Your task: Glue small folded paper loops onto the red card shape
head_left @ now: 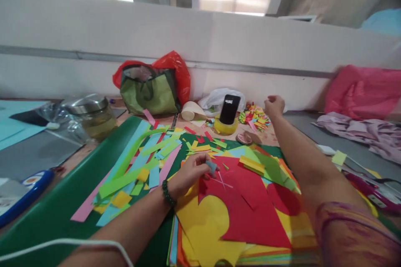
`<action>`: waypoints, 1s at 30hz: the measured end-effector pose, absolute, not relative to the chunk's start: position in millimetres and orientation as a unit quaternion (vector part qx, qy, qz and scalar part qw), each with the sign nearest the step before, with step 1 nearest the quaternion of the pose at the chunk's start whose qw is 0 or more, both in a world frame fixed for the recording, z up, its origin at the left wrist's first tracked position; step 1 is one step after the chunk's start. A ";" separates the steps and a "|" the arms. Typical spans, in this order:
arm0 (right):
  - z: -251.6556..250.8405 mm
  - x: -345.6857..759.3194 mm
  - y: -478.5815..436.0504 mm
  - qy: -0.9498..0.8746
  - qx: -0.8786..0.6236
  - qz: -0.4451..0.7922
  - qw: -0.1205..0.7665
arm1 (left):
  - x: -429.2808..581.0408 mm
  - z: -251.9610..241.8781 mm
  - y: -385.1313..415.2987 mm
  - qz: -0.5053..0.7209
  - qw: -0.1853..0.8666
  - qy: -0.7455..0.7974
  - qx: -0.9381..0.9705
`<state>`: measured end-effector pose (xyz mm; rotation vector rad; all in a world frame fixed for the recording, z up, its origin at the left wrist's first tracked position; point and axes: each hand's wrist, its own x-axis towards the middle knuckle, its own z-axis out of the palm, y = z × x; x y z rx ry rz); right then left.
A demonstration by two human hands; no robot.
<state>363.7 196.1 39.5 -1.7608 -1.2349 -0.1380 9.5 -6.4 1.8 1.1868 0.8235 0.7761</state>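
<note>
My left hand [196, 170], with a dark green bead bracelet on its wrist, pinches a small blue-grey piece of paper [211, 167] above a red paper sheet [241, 200]. Thin pale strips [222, 180] lie beside its fingertips. Stretched far forward, my right hand [275, 105] is closed, fingers curled; what it may hold is hidden. It is just right of a pile of small folded colourful paper pieces [254, 117]. Under the red sheet is a stack of coloured paper, with a yellow cut-out sheet [206, 227] on top at the front.
Loose paper strips [131, 179] cover the left of the green mat [78, 187]. A black phone [230, 109] stands in a yellow tape roll [226, 126]. At left is a glass jar [90, 117]; behind, a green bag [148, 91]. A white cable [78, 242] crosses the near left.
</note>
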 end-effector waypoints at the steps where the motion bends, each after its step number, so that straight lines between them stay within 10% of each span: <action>1: 45.6 346.8 187.6 -0.503 -0.712 -0.052 0.487 | 9.7 1.7 -6.0 0.343 0.685 0.368 0.526; 4: 63.5 280.9 132.9 -0.611 -0.571 0.106 0.537 | 10.3 1.7 -4.9 0.352 0.674 0.373 0.532; 9: 61.6 186.7 15.1 -0.839 -0.397 0.273 0.254 | 10.4 1.8 -2.6 0.380 0.638 0.372 0.557; 20: 39.8 175.5 0.9 -0.741 -0.449 0.377 0.328 | -6.1 12.3 10.7 0.409 0.588 0.384 0.582; 24: 18.6 165.9 5.3 -0.646 -0.497 0.482 0.323 | -39.0 22.1 40.4 0.464 0.379 0.548 0.583; 30: -21.9 150.7 2.6 -0.653 -0.492 0.508 0.272 | -63.5 14.4 57.6 0.147 0.073 0.699 0.696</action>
